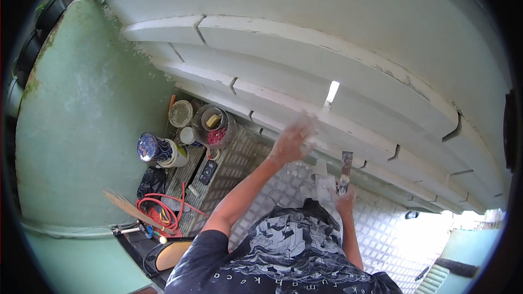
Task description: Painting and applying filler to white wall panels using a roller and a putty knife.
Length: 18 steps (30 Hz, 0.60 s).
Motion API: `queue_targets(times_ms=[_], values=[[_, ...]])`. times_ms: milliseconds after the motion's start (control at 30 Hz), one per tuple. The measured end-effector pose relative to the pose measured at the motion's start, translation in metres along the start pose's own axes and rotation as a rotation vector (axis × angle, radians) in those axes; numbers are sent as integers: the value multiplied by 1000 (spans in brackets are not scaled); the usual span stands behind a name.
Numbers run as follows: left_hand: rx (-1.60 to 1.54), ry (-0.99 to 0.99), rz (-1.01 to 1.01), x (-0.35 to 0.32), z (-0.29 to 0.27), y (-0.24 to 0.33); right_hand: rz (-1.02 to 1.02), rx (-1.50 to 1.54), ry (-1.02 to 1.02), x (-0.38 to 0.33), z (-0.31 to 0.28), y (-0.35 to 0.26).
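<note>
My left hand (294, 141) is raised in front of the white ledged wall (261, 91), near a lower ledge. Motion smears its fingers, so I cannot make out their pose or whether they hold anything. Lower and to the right, my right hand (345, 202) is closed around a putty knife (347, 164). The knife's blade points up toward the wall and looks worn and stained. Beside that hand is a pale, plaster-smeared flat piece (325, 186); whether the hand also grips it is unclear. White dust coats my left hand.
On the left, a slatted bench (188, 207) bears a tub with pink bits (217, 136), a paint bucket (175, 155), a black bag (151, 182) and a red hose (177, 215). A broom-like bundle (128, 207) leans by the green wall (87, 130). Patterned tiles (261, 196) cover the floor.
</note>
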State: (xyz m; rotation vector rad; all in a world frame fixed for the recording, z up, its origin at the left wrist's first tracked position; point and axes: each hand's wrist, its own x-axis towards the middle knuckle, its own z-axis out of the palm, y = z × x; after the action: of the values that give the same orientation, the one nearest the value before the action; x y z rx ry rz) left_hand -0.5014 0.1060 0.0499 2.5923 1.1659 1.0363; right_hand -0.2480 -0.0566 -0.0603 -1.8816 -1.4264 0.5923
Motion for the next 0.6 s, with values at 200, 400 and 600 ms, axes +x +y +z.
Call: queue_targets(times_ms=[200, 400, 600], values=[[70, 418, -390, 2, -17, -40, 87, 127, -104, 10, -15, -26], [235, 257, -432, 24, 10, 0, 92, 11, 3, 3, -7, -1], [-122, -37, 150, 14, 38, 78, 156, 145, -53, 7, -24, -21]])
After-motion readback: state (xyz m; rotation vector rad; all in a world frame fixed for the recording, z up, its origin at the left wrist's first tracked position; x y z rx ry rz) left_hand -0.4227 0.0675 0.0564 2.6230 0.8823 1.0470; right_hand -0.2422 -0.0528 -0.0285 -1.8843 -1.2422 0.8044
